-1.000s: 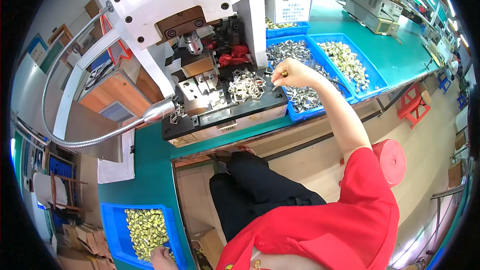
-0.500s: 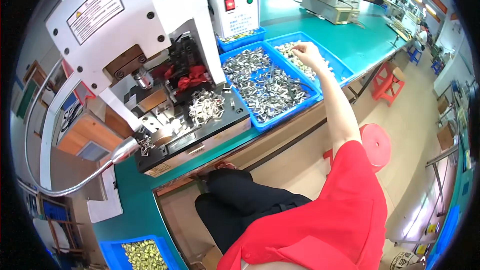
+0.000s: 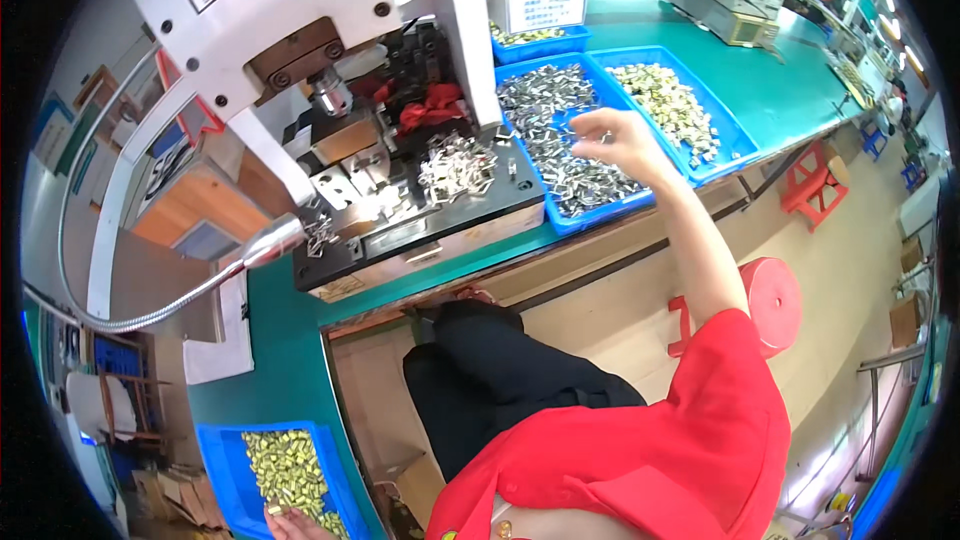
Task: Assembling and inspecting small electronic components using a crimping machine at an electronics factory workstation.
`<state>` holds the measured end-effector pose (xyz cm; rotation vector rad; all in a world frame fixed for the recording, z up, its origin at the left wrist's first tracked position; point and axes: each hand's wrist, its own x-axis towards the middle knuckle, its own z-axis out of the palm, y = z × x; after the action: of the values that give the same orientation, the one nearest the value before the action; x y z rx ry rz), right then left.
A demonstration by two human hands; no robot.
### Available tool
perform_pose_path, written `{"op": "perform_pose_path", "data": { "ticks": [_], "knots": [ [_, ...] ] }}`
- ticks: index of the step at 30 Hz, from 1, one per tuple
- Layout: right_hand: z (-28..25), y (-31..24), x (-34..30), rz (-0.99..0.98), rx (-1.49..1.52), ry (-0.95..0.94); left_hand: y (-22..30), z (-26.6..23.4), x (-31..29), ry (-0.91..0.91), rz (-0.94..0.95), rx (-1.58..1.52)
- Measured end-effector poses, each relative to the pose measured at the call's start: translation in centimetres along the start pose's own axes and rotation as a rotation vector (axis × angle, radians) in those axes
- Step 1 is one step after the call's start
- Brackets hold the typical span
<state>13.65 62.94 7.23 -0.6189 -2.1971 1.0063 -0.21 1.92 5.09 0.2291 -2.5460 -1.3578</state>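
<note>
My right hand (image 3: pixel 628 145) hovers above a blue tray (image 3: pixel 560 225) of small silver metal parts (image 3: pixel 550 105). Its thumb and forefinger are apart, and nothing shows between them. At the lower left, my left hand (image 3: pixel 292 524) reaches into another blue tray (image 3: pixel 222 465) of gold-coloured metal pieces (image 3: pixel 288 465). The fingers there are drawn together, with a small gold-coloured piece (image 3: pixel 274 509) at their tips; part of that hand is cut off by the picture's edge. A white press machine (image 3: pixel 270 0) stands ahead, with a pile of silver parts (image 3: pixel 455 168) on its black base (image 3: pixel 480 215).
Right of the silver parts, a blue tray (image 3: pixel 735 148) holds pale gold pieces. A smaller blue tray (image 3: pixel 570 43) sits below the control box (image 3: pixel 540 0). A flexible metal lamp arm (image 3: pixel 190 298) curves along the left. Red stools (image 3: pixel 770 295) stand on the floor to the right.
My right hand has moved from the tray of pale gold pieces to above the silver parts, and its fingers have parted. My left hand has come into view at the lower left.
</note>
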Motion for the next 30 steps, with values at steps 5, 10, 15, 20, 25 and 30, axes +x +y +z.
{"op": "perform_pose_path", "data": {
  "ticks": [5,10,15,20,25,30],
  "knots": [
    [5.9,-0.1,0.1,-0.153,-0.116,-0.075,-2.2,1.6,-1.7,-0.04,0.308,-0.095],
    [8.2,-0.2,0.3,-0.112,-0.069,-0.076,-0.7,3.6,-5.0,-0.151,-0.223,-0.763],
    [8.6,-2.3,-2.6,-0.147,0.248,-0.017,0.7,8.9,-6.9,-0.512,-0.299,-1.102],
    [11.6,-5.8,-8.3,-0.098,0.626,-0.301,2.0,15.3,-6.9,-0.845,-0.382,-1.206],
    [14.5,-6.8,-12.2,0.182,1.005,-0.509,4.6,17.6,-7.2,-1.071,-0.42,-1.087],
    [17.2,-7.6,-14.9,0.213,1.181,-0.567,4.7,17.8,-8.0,-1.093,-0.478,-1.096]
  ]
}}
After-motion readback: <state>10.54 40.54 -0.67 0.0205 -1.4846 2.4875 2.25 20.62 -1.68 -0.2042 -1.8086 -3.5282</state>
